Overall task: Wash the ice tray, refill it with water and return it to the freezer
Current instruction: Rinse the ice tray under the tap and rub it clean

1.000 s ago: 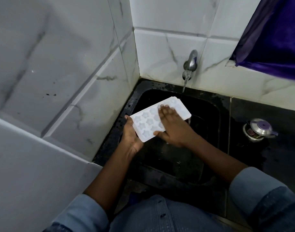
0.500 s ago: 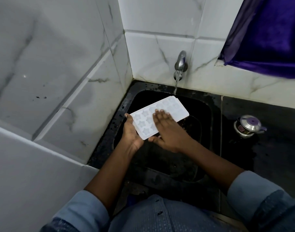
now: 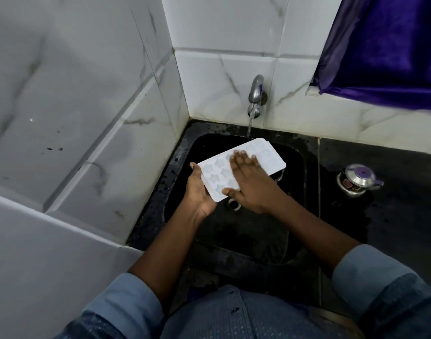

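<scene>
White plastic ice tray [image 3: 215, 178], tilted over sink [image 3: 305, 172] under tap [image 3: 256, 94] stream: light, stiff-ish, prob. slippery wet. Left hand [image 3: 197, 192] grip curls round near end from below; right hand [image 3: 252, 185] lies flat on top, fingers straight.

Pretty clearly a small home kitchen: black sink [image 3: 175, 167] in the middle of the frame, wall tap [image 3: 256, 94] running above it, white marble-look tiles [image 3: 224, 86] all around. Black counter [image 3: 393, 228] on the right with a little lidded steel pot [image 3: 356, 179], purple curtain [image 3: 385, 45] upper right, and an ice tray [image 3: 215, 176] under the tap.
</scene>
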The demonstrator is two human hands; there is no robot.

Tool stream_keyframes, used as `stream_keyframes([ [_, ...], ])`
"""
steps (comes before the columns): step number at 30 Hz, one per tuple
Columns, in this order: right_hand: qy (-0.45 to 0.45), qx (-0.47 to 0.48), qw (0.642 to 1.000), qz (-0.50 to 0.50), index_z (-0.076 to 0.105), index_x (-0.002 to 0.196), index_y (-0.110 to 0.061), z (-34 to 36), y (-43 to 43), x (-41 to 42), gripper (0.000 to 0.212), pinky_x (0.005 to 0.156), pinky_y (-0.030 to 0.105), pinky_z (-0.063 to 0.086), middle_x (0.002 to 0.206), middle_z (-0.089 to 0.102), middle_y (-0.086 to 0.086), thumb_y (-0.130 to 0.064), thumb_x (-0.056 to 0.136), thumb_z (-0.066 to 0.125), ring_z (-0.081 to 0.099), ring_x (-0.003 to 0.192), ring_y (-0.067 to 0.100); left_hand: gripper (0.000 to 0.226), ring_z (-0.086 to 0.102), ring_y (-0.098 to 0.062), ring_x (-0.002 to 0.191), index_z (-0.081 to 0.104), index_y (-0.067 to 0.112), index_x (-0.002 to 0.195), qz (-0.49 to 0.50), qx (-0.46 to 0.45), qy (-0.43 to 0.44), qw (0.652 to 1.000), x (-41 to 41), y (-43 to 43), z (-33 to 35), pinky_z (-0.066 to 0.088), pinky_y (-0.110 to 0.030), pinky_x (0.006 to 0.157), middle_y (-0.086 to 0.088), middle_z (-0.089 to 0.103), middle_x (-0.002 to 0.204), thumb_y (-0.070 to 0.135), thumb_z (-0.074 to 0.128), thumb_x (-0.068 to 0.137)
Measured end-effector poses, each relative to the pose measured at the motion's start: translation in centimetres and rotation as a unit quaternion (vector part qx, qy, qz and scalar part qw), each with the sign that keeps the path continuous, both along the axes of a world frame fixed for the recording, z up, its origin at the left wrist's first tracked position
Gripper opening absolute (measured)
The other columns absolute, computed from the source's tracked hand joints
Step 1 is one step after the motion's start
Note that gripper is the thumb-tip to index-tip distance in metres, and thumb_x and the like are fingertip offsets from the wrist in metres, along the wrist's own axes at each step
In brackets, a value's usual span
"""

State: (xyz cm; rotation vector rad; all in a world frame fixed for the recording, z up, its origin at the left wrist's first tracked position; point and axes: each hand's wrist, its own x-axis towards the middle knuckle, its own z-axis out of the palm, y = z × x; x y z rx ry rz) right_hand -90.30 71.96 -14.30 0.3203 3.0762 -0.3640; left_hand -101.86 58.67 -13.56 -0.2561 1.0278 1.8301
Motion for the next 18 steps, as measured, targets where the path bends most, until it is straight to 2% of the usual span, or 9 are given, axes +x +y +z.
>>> stream_keyframes([
  [2,0.016,0.026,0.996,0.082,-0.003,0.165,-0.005,0.0,-1.7,0.0,0.105,0.130,0.049,-0.001,0.172,-0.008,0.018,-0.082,0.094,0.010,-0.013,0.159,0.031,0.097,0.074,-0.037,0.112,0.060,0.008,0.145,-0.015,-0.003,-0.010,1.000,0.0,0.3,0.1,0.058,-0.052,0.091,-0.020,0.071,0.132,0.084,0.027,0.095],
  [4,0.028,0.045,0.988,0.146,0.001,0.166,-0.006,-0.4,-2.6,0.4,0.102,0.130,0.045,-0.005,0.173,-0.006,0.015,-0.080,0.097,0.015,-0.011,0.160,0.028,0.101,0.069,-0.040,0.121,0.058,0.004,0.146,-0.024,-0.004,-0.019,1.000,0.1,0.3,-0.1,0.054,-0.054,0.103,-0.023,0.069,0.134,0.086,0.030,0.093],
  [6,0.039,0.046,0.987,0.147,0.000,0.166,-0.010,-0.3,-1.8,0.5,0.099,0.130,0.046,-0.004,0.173,-0.006,0.011,-0.080,0.097,0.013,-0.010,0.160,0.027,0.099,0.068,-0.041,0.122,0.058,0.003,0.145,-0.022,0.005,-0.020,1.000,0.4,0.2,-0.2,0.046,-0.058,0.111,-0.024,0.068,0.135,0.084,0.030,0.094],
  [10,0.010,0.006,1.000,0.003,-0.010,0.165,-0.015,-0.1,0.5,-0.4,0.102,0.128,0.052,-0.004,0.172,-0.016,0.010,-0.084,0.090,-0.004,-0.016,0.159,0.027,0.090,0.072,-0.036,0.116,0.058,0.008,0.146,-0.021,0.027,-0.001,0.999,0.7,0.2,0.3,0.053,-0.052,0.102,-0.020,0.068,0.138,0.078,0.027,0.099],
  [11,0.011,0.002,1.000,0.006,-0.008,0.166,-0.013,-0.1,-0.1,-0.7,0.103,0.128,0.052,-0.006,0.172,-0.015,0.011,-0.084,0.091,-0.002,-0.016,0.159,0.027,0.088,0.075,-0.034,0.112,0.060,0.009,0.144,-0.020,0.024,0.007,0.999,0.8,0.3,0.6,0.059,-0.048,0.094,-0.019,0.069,0.137,0.077,0.028,0.100],
  [13,0.027,0.011,0.997,0.068,-0.004,0.166,-0.011,-0.3,-2.1,-1.0,0.096,0.127,0.053,-0.008,0.173,-0.010,0.012,-0.077,0.099,0.013,-0.015,0.159,0.027,0.079,0.080,-0.028,0.093,0.068,0.013,0.130,-0.017,-0.020,0.024,0.999,0.9,0.7,0.8,0.063,-0.040,0.073,-0.014,0.076,0.122,0.076,0.031,0.100],
  [14,0.037,0.018,0.995,0.094,-0.002,0.166,-0.010,-0.6,-2.8,-0.9,0.092,0.127,0.054,-0.009,0.174,-0.007,0.011,-0.071,0.101,0.020,-0.014,0.160,0.025,0.076,0.080,-0.027,0.086,0.069,0.015,0.125,-0.019,-0.046,0.032,0.998,1.0,0.8,1.0,0.063,-0.039,0.070,-0.013,0.079,0.113,0.077,0.034,0.099],
  [16,0.056,0.031,0.992,0.108,-0.002,0.166,-0.013,-0.9,-2.5,-0.6,0.088,0.127,0.054,-0.012,0.175,-0.006,0.005,-0.069,0.103,0.023,-0.013,0.160,0.022,0.078,0.080,-0.028,0.082,0.068,0.013,0.125,-0.027,-0.064,0.039,0.997,1.0,0.7,1.2,0.063,-0.039,0.066,-0.014,0.081,0.104,0.078,0.035,0.098],
  [18,0.067,0.024,0.994,0.087,-0.006,0.167,-0.022,-1.0,-1.0,-0.4,0.084,0.125,0.055,-0.016,0.174,-0.010,-0.003,-0.071,0.103,0.019,-0.014,0.160,0.021,0.079,0.078,-0.031,0.092,0.064,0.012,0.133,-0.027,-0.046,0.043,0.998,0.9,0.7,1.6,0.062,-0.043,0.073,-0.017,0.077,0.115,0.076,0.030,0.100],
])
